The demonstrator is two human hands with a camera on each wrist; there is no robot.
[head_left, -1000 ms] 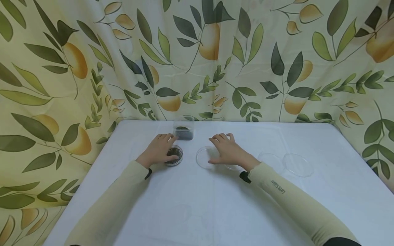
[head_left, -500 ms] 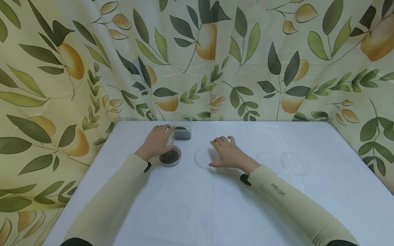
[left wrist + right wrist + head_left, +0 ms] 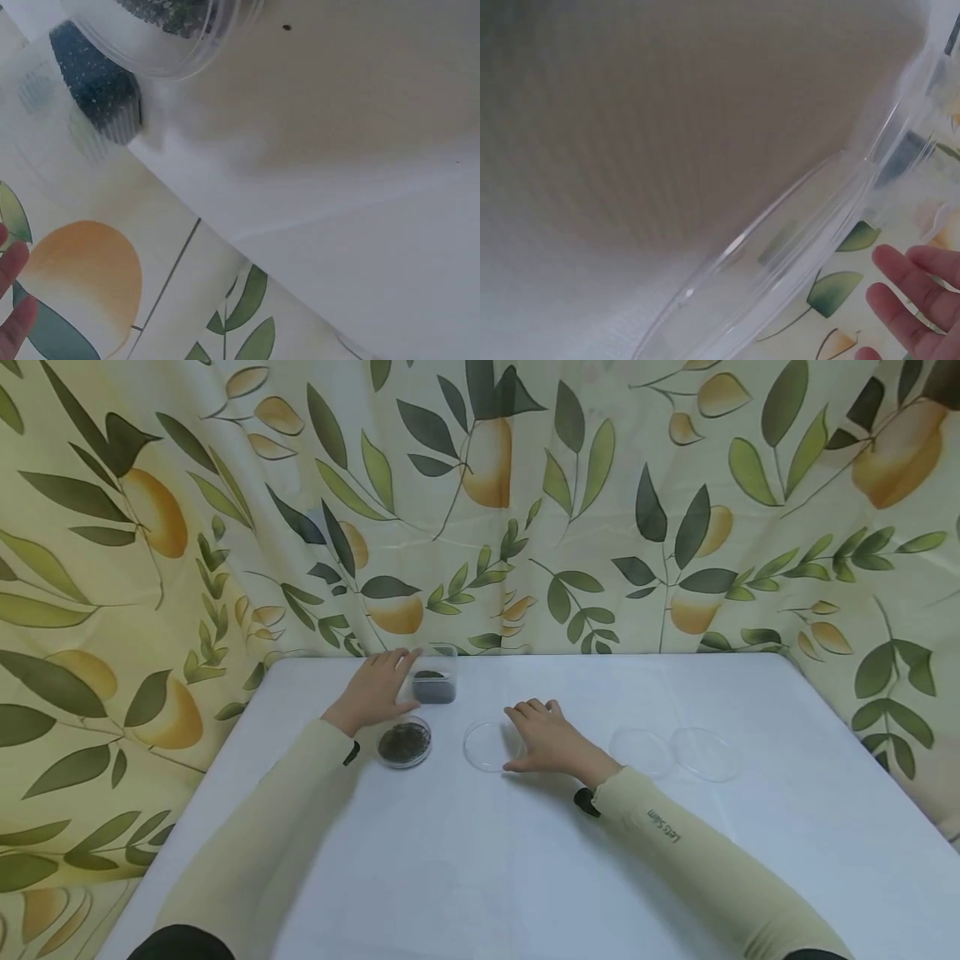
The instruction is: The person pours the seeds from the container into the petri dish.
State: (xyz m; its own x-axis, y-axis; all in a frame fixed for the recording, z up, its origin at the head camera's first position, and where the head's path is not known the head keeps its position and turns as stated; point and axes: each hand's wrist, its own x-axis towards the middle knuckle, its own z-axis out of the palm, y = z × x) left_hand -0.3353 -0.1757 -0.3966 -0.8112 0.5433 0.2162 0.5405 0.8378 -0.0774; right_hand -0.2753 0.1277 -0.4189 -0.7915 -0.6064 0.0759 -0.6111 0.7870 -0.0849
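In the head view my left hand (image 3: 372,691) reaches to the left side of a clear plastic box (image 3: 435,675) with dark contents; whether it touches the box cannot be told. Just in front of that hand, a round clear petri dish (image 3: 405,743) filled with dark granules lies on the table. The left wrist view also shows this dish (image 3: 169,37) and the box (image 3: 97,82). My right hand (image 3: 553,742), fingers spread and slightly bent, is over the right rim of a clear petri dish (image 3: 487,747). In the right wrist view its fingers (image 3: 915,292) hold nothing visible.
Two more clear round dishes or lids (image 3: 641,753) lie side by side to the right, beyond the right forearm. A white cloth covers the table (image 3: 465,860). Directly behind its far edge hangs a leaf-and-fruit patterned curtain (image 3: 465,560).
My left hand has left the filled petri dish and moved back toward the box. The right hand stays over the clear dish. The head view has shifted slightly.
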